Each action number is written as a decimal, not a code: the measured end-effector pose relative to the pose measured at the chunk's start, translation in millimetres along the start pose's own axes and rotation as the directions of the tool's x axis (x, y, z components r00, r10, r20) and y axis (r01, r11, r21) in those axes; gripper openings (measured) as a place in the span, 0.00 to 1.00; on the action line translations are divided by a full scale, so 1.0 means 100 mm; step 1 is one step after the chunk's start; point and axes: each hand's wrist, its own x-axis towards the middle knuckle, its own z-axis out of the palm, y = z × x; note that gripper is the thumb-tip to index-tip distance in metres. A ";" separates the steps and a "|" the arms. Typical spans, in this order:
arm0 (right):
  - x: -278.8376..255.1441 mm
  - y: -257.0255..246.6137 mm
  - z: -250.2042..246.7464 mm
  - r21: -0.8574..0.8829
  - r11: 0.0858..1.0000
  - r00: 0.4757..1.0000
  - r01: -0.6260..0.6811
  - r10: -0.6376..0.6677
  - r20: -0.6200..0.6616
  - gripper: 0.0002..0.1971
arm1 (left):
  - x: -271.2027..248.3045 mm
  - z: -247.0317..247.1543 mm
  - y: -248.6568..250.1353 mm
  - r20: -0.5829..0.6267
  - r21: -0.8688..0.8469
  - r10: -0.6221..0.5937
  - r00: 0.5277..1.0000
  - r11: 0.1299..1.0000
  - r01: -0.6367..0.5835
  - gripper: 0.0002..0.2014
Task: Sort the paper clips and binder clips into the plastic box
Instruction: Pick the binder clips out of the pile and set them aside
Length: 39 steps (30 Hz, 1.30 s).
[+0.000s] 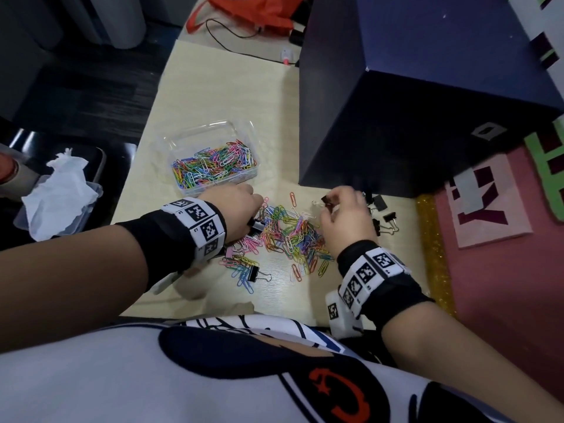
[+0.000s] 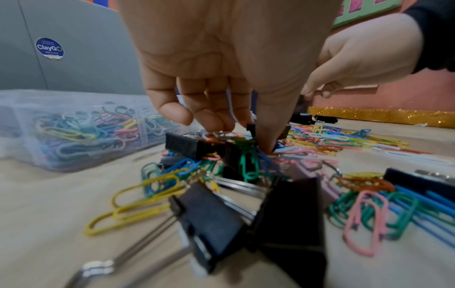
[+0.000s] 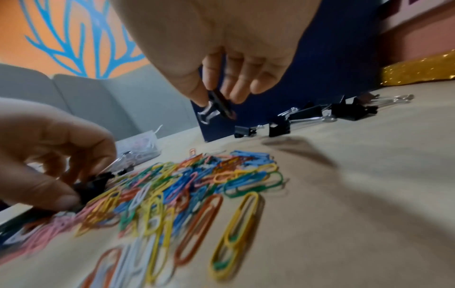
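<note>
Right hand (image 3: 221, 78): pinches a small black binder clip (image 3: 220, 105), raised above the beige table (image 1: 219, 96)
Left hand (image 1: 235, 209): fingertips curled into the pile of coloured paper clips (image 1: 290, 233); grip unclear
Clear plastic box (image 1: 210, 138): part-filled, behind the pile

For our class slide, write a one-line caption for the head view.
Right hand lifts a small black binder clip while left hand digs into the coloured paper-clip pile beside the plastic box.

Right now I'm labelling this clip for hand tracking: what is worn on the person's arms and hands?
Left hand and right hand are bare, with no gloves or rings visible. Each wrist carries a black wristband wrapped by a white strap of square black-and-white coded markers. The forearms are sleeveless.
</note>
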 end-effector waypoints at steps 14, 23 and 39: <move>-0.03 -0.29 0.16 0.090 0.978 0.955 0.188 -0.203 0.217 0.07 | -0.06 -0.11 0.12 -0.142 -0.072 0.141 0.980 0.986 -0.152 0.15; 0.16 -0.05 0.01 0.197 0.958 0.973 -0.207 0.222 -0.058 0.12 | -0.04 -0.04 -0.02 0.009 -0.014 0.029 1.000 0.999 -0.028 0.10; -0.09 -0.04 0.23 -0.213 0.976 0.930 0.045 0.037 0.365 0.19 | 0.00 0.05 0.11 0.030 0.099 0.045 0.999 0.994 -0.048 0.16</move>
